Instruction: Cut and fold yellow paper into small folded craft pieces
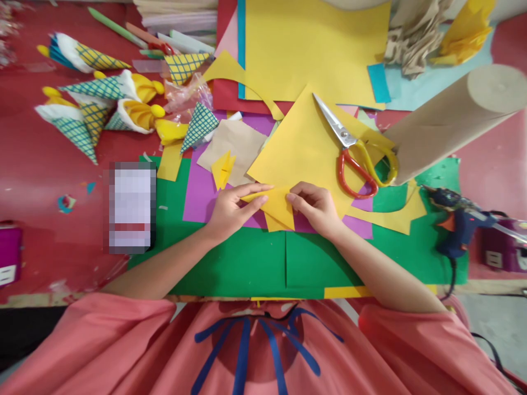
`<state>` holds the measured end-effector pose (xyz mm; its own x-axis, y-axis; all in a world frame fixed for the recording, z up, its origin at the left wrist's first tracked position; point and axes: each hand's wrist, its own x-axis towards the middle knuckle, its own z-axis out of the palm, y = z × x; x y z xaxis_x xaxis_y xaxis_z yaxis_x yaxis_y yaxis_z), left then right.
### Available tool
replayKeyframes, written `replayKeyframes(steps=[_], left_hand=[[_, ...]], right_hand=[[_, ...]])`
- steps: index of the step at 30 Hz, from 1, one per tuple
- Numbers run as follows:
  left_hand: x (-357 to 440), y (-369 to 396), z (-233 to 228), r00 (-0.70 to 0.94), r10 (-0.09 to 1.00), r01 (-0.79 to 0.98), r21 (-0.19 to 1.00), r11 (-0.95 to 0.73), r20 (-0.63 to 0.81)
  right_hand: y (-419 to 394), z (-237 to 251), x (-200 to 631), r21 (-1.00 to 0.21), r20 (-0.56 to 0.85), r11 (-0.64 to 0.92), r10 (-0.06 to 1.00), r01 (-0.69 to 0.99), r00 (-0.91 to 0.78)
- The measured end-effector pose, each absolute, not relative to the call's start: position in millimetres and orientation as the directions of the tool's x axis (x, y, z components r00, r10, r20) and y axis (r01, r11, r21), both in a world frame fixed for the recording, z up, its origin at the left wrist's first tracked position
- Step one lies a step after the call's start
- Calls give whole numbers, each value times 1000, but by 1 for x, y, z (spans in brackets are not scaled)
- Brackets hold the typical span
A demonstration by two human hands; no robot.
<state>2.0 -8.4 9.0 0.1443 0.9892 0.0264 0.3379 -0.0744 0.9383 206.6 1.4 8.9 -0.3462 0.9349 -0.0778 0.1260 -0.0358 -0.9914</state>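
A small folded piece of yellow paper (278,208) lies over purple (197,192) and green sheets (247,263). My left hand (230,211) presses its left edge with the fingers stretched along the fold. My right hand (315,206) pinches the piece's right side. A larger yellow sheet (300,142) lies just behind the hands. Red- and yellow-handled scissors (354,153) rest on that sheet, to the right and beyond my right hand.
A cardboard tube (448,120) slants in at the right. A blue glue gun (457,219) lies at the right edge. Several paper cones with check patterns (94,104) sit at the back left. A blurred phone (132,206) lies at the left. Stacked coloured sheets (313,44) fill the back.
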Motion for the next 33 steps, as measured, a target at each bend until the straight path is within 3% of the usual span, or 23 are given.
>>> replayKeyframes(steps=[33], left_hand=[[2, -7, 8, -21, 999, 307, 951, -41, 50]], right_hand=[[2, 10, 206, -991, -115, -76, 916, 114, -384]])
